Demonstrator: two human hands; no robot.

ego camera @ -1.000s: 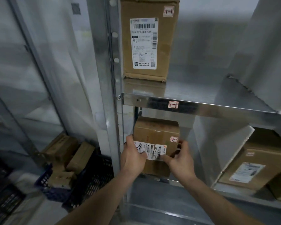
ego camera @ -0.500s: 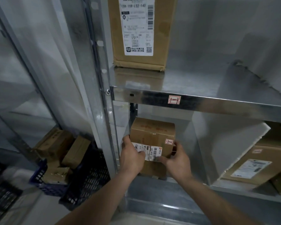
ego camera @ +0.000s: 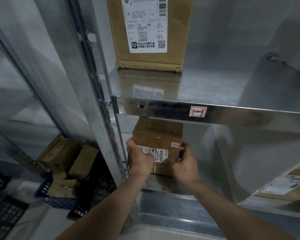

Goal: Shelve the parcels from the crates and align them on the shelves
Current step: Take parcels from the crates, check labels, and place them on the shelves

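I hold a small brown cardboard parcel [ego camera: 157,144] with both hands on the lower steel shelf [ego camera: 164,190], at its left end, just beside the grey metal upright post [ego camera: 100,108]. Its labelled front face points toward me, its long axis running back into the shelf. My left hand [ego camera: 140,159] clamps the near left corner, fingers curled around it; my right hand [ego camera: 184,163] pinches the near right edge. Above, the upper steel shelf [ego camera: 215,112] carries a tall brown cardboard box with a white shipping label [ego camera: 149,33]. To the right, a slanted grey divider panel [ego camera: 260,153] leans, with another labelled cardboard box [ego camera: 284,186] beyond. Left of the post, dark plastic crates [ego camera: 92,189] on the floor hold more cardboard parcels [ego camera: 62,153].
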